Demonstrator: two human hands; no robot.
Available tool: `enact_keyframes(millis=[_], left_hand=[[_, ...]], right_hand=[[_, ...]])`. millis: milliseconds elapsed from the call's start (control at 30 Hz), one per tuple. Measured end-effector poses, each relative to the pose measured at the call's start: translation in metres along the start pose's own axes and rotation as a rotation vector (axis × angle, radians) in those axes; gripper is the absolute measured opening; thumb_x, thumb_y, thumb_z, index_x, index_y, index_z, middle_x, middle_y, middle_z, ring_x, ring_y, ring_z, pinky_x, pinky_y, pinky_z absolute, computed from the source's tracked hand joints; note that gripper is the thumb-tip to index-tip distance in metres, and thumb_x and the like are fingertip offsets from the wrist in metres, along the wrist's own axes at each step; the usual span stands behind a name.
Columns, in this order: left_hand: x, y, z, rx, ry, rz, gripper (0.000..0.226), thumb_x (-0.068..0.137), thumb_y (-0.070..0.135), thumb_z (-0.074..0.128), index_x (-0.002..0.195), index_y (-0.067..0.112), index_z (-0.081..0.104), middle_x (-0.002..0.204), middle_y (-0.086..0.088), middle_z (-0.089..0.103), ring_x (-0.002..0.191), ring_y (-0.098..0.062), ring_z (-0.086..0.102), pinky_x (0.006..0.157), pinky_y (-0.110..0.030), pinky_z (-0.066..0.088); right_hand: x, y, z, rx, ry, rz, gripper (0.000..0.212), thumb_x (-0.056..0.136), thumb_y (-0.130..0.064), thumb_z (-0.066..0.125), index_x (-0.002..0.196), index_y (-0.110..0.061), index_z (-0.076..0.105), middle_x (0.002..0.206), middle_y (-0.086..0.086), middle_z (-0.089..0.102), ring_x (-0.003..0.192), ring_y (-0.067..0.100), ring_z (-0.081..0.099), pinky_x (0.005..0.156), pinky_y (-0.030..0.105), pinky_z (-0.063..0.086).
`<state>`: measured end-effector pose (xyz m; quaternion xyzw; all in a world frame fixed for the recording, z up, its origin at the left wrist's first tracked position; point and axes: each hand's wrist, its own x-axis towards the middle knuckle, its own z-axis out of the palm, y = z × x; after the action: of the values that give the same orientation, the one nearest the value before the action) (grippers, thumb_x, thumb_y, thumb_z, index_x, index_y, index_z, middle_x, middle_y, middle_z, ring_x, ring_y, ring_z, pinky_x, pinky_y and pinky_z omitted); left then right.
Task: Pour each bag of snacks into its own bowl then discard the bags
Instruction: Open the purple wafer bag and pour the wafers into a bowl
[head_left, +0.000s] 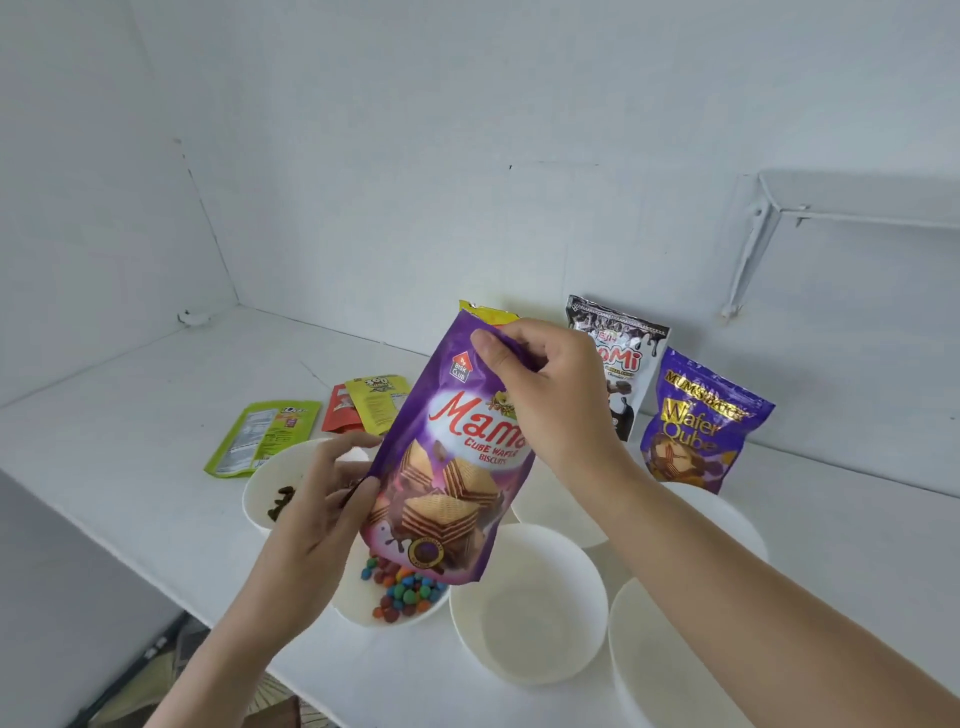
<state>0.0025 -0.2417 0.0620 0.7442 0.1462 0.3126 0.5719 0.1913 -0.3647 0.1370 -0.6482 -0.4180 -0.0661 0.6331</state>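
the right hand (550, 395) was closed on the top edge of the purple wafer bag (452, 467), thumb on the front and curled fingers behind, pinching the glossy film into creases. the left hand (317, 499) held the bag's lower left side, thumb against the edge and fingers loosely bent behind it. the bag hung tilted in the air between both hands, plump and shiny, printed with layered wafer cubes, its bottom corner over the candy bowl (358, 603). that bowl was round, white and smooth, and held small glossy sweets in many colours. just beside it to the right sat an empty bowl (530, 608) of the same white matte make, and another white bowl (660, 665) was cut off by the right forearm. behind the left hand a bowl with dark pieces (275, 493) showed partly. all stood on a white painted counter (130, 415). three flattened bags lay well behind the bowls: a green bag (265, 436), a red bag (337, 410) and a yellow bag (379, 402), the last two overlapping. against the wall a black-and-white bag (623, 353) and a purple pouch (696, 426) stood upright, both crinkled and full-looking.
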Motion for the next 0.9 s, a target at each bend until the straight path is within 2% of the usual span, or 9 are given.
enact_keyframes(millis=[67, 167, 300, 400, 500, 633, 700, 800, 900], left_hand=[[-0.008, 0.001, 0.008, -0.053, 0.042, -0.024, 0.031, 0.097, 0.027, 0.047, 0.118, 0.046, 0.058, 0.108, 0.001, 0.072, 0.098, -0.026, 0.073, 0.08, -0.041, 0.061], [-0.017, 0.0, 0.018, -0.09, 0.078, -0.038, 0.032, 0.102, 0.033, 0.046, 0.128, 0.052, 0.051, 0.116, 0.002, 0.07, 0.104, -0.022, 0.072, 0.093, -0.049, 0.056], [-0.024, 0.004, 0.026, -0.178, 0.021, -0.038, 0.042, 0.103, 0.033, 0.052, 0.142, 0.045, 0.042, 0.136, 0.009, 0.061, 0.124, -0.022, 0.063, 0.103, -0.055, 0.05], [-0.026, 0.007, 0.037, -0.229, 0.029, -0.073, 0.045, 0.096, 0.024, 0.055, 0.138, 0.04, 0.047, 0.128, 0.011, 0.066, 0.119, -0.025, 0.067, 0.098, -0.053, 0.054], [-0.026, 0.002, 0.041, -0.313, 0.075, -0.135, 0.042, 0.093, 0.022, 0.06, 0.132, 0.036, 0.052, 0.127, 0.006, 0.067, 0.117, -0.028, 0.068, 0.089, -0.049, 0.059], [-0.026, -0.003, 0.027, -0.408, 0.095, -0.164, 0.047, 0.089, 0.016, 0.064, 0.132, 0.031, 0.052, 0.133, -0.003, 0.065, 0.12, -0.031, 0.066, 0.085, -0.04, 0.062], [-0.027, -0.006, 0.017, -0.428, 0.086, -0.167, 0.052, 0.085, 0.022, 0.072, 0.133, 0.031, 0.052, 0.135, -0.004, 0.064, 0.121, -0.032, 0.065, 0.087, -0.042, 0.062], [-0.03, -0.007, 0.006, -0.423, 0.063, -0.195, 0.074, 0.071, 0.04, 0.089, 0.134, 0.031, 0.051, 0.139, -0.005, 0.061, 0.123, -0.034, 0.064, 0.087, -0.051, 0.059], [-0.032, -0.008, 0.002, -0.44, 0.094, -0.195, 0.05, 0.087, 0.027, 0.071, 0.133, 0.028, 0.051, 0.14, -0.004, 0.06, 0.124, -0.034, 0.063, 0.09, -0.056, 0.058]], right_hand=[[0.001, 0.002, -0.002, 0.032, 0.031, 0.036, 0.042, 0.094, -0.032, 0.065, 0.065, -0.003, 0.057, 0.055, 0.01, 0.051, 0.055, 0.029, 0.046, 0.056, 0.042, 0.042], [0.002, 0.004, -0.001, 0.1, 0.058, 0.076, 0.048, 0.09, -0.042, 0.063, 0.072, 0.002, 0.06, 0.065, 0.024, 0.059, 0.064, 0.043, 0.056, 0.06, 0.052, 0.049], [-0.002, 0.003, -0.004, 0.201, 0.089, 0.173, 0.047, 0.09, -0.042, 0.066, 0.079, 0.004, 0.062, 0.077, 0.031, 0.063, 0.074, 0.051, 0.06, 0.061, 0.057, 0.052], [-0.008, 0.005, -0.005, 0.207, 0.105, 0.254, 0.04, 0.091, -0.039, 0.066, 0.079, -0.001, 0.064, 0.077, 0.025, 0.067, 0.076, 0.05, 0.063, 0.058, 0.059, 0.053], [-0.016, 0.007, -0.009, 0.173, 0.084, 0.262, 0.037, 0.089, -0.038, 0.068, 0.077, -0.003, 0.064, 0.076, 0.021, 0.069, 0.078, 0.047, 0.065, 0.067, 0.059, 0.055], [-0.025, 0.007, -0.028, 0.158, -0.086, 0.33, 0.021, 0.091, -0.024, 0.073, 0.084, -0.004, 0.069, 0.081, 0.01, 0.076, 0.078, 0.028, 0.073, 0.073, 0.049, 0.059], [-0.032, 0.007, -0.036, 0.171, -0.174, 0.339, 0.015, 0.09, -0.021, 0.073, 0.086, -0.007, 0.069, 0.084, 0.007, 0.077, 0.081, 0.024, 0.074, 0.073, 0.044, 0.059], [-0.044, 0.01, -0.04, 0.159, -0.232, 0.328, 0.011, 0.089, -0.022, 0.073, 0.089, -0.011, 0.07, 0.089, 0.004, 0.077, 0.087, 0.018, 0.074, 0.07, 0.039, 0.059], [-0.056, 0.016, -0.037, 0.182, -0.223, 0.328, 0.024, 0.087, -0.023, 0.075, 0.107, -0.014, 0.065, 0.094, 0.003, 0.076, 0.093, 0.01, 0.072, 0.061, 0.022, 0.058]])
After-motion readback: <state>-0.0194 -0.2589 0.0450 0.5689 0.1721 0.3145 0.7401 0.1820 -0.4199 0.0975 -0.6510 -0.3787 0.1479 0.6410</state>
